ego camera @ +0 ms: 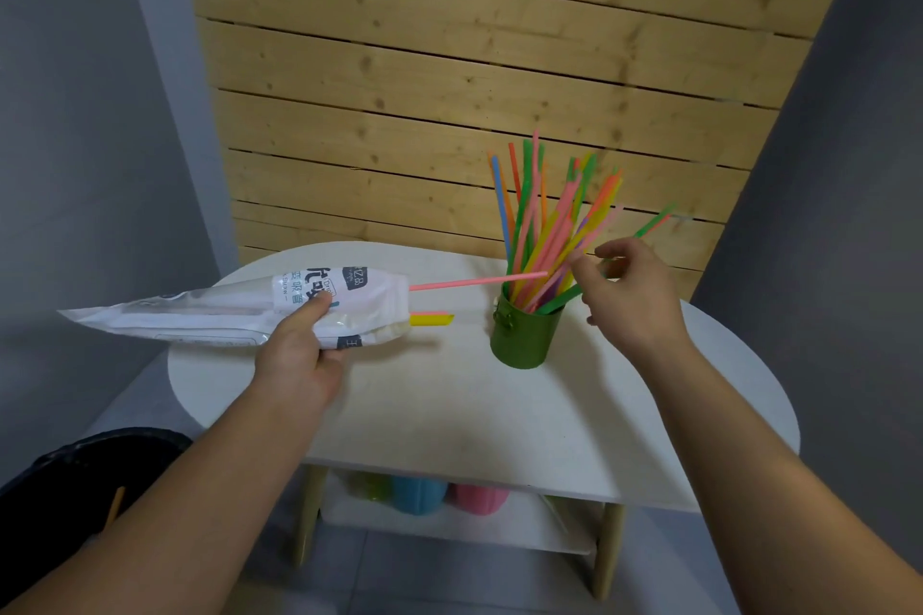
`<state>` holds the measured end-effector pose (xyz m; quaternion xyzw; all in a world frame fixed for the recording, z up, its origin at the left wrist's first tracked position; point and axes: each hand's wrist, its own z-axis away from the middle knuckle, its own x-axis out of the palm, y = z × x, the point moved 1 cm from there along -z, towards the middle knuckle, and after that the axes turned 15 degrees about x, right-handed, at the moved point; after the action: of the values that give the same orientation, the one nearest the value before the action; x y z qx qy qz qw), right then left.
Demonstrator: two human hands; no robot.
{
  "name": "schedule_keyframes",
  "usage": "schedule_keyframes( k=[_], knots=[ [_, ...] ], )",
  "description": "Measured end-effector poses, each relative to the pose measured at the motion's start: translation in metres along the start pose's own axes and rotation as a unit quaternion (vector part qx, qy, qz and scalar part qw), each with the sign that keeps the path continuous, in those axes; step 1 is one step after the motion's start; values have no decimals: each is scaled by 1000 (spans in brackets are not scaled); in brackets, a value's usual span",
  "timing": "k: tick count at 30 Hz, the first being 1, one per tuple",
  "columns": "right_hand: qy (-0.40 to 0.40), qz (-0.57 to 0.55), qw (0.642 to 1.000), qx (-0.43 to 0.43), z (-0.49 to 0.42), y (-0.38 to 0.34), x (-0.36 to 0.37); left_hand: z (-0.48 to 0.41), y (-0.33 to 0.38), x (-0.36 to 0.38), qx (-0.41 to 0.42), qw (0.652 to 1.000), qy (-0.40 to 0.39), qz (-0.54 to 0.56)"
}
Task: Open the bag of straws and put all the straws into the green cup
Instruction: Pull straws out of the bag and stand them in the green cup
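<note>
Black bin [75, 479] sat cropped at lower left. The left hand [299, 355] gripped the bag [200, 315] over the white table [449, 415], two straws [479, 281] poking out. Straws [544, 225] stood in the green cup [524, 340]; whether the curled right hand [634, 295] pinched one was unclear. Wood slats [449, 65] stood behind.

The white bag [225, 320], level above the table, has a pink straw [474, 281] poking toward the upright green cup [524, 340] crammed with colourful straws [542, 225].
</note>
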<state>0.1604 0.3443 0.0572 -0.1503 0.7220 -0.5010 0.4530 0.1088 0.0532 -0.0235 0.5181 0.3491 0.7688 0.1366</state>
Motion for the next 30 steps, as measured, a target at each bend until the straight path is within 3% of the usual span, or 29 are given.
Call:
schedule_keyframes(
  k=[7, 16, 19, 22, 24, 25, 28, 30],
  knots=[
    [-6, -33, 999, -11, 5, 4, -15, 5, 4, 1, -4, 1000, -11, 3],
    [134, -164, 969, -124, 45, -21, -39, 14, 10, 2, -7, 999, -45, -4],
    [99, -123, 978, -139, 64, -15, -28, 15, 15, -1, -4, 998, -55, -2],
    [-50, -87, 995, -9, 79, -5, -4, 16, 21, -2, -6, 998, -66, 3],
    [-161, -158, 966, 128, 85, 3, 10, 18, 24, -2, -13, 997, -76, 0],
    [-180, -210, 945, 174, 87, 4, 14, 20, 25, -2, -16, 996, -85, -5],
    [-129, -332, 910, 212, 84, 1, 19, 26, 27, -1, -15, 993, -111, -25],
    [-106, -353, 903, 221, 82, -1, 21, 30, 28, 0, -10, 991, -125, -34]
  ],
)
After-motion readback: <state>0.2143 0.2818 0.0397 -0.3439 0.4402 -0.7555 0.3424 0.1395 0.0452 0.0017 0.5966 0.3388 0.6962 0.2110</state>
